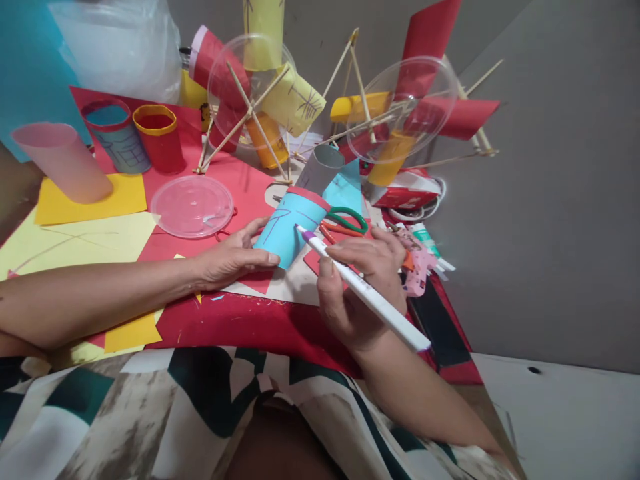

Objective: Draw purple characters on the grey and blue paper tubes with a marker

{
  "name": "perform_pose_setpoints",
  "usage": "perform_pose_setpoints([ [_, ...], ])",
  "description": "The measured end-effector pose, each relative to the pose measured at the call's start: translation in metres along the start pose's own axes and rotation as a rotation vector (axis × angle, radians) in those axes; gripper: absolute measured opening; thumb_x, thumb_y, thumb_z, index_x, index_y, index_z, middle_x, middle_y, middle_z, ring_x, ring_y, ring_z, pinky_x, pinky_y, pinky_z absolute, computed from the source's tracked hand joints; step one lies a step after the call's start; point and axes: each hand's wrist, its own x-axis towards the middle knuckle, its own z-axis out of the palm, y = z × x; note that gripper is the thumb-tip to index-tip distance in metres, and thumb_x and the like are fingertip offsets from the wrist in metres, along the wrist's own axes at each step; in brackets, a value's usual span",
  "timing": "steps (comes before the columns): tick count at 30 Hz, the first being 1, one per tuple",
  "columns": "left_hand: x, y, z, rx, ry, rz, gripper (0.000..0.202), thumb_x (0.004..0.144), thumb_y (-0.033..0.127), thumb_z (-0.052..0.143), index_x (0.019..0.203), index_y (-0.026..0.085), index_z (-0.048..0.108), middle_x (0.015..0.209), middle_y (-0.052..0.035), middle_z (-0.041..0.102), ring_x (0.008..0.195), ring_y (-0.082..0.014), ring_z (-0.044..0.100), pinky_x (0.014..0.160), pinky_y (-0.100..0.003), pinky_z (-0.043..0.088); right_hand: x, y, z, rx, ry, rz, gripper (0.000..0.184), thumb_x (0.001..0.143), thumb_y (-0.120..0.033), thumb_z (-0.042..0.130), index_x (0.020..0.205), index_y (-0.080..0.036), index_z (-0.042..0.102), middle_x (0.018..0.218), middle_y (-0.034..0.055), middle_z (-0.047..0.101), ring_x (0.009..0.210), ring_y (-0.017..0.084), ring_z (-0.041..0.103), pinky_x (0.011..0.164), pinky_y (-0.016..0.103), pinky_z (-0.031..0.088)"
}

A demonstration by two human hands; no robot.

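My left hand (240, 253) is closed around the lower end of a blue paper tube (290, 227) with a red band at its upper rim, held tilted above the table. Dark lines are drawn on the tube's side. In my right hand (365, 287) is a white marker (370, 297) with a purple tip end, its point at or very near the blue paper. Just behind the tube lie scissors (350, 220) with green and orange handles. A grey tube (320, 167) stands behind them.
Stick frames with clear discs and coloured tubes (250, 110) (400, 110) stand at the back. To the left are a pink cup (65, 160), a blue tube (120, 143), a red tube (159, 140) and a clear lid (193, 207). Glue sticks (427, 243) lie right.
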Motion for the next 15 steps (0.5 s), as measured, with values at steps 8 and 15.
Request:
perform_pose_setpoints([
  [8, 0.0007, -0.0003, -0.0002, -0.028, -0.004, -0.006, 0.075, 0.064, 0.021, 0.101, 0.13, 0.025, 0.065, 0.125, -0.0059, 0.074, 0.11, -0.0246, 0.073, 0.113, -0.048, 0.052, 0.0005, 0.0004, -0.0004, -0.023, -0.031, -0.006, 0.008, 0.097, -0.02, 0.064, 0.102, -0.026, 0.065, 0.081, -0.0054, 0.075, 0.076, 0.017, 0.076, 0.101, 0.043, 0.052],
  [15, 0.0009, 0.0007, -0.0005, -0.029, 0.008, -0.007, 0.083, 0.062, 0.023, 0.102, 0.135, 0.026, 0.064, 0.119, -0.0037, 0.074, 0.101, -0.0203, 0.071, 0.101, -0.04, 0.055, -0.0016, 0.0024, -0.0026, -0.029, -0.002, 0.009, 0.007, 0.098, -0.021, 0.064, 0.102, -0.026, 0.064, 0.081, -0.005, 0.075, 0.075, 0.018, 0.076, 0.102, 0.044, 0.054],
])
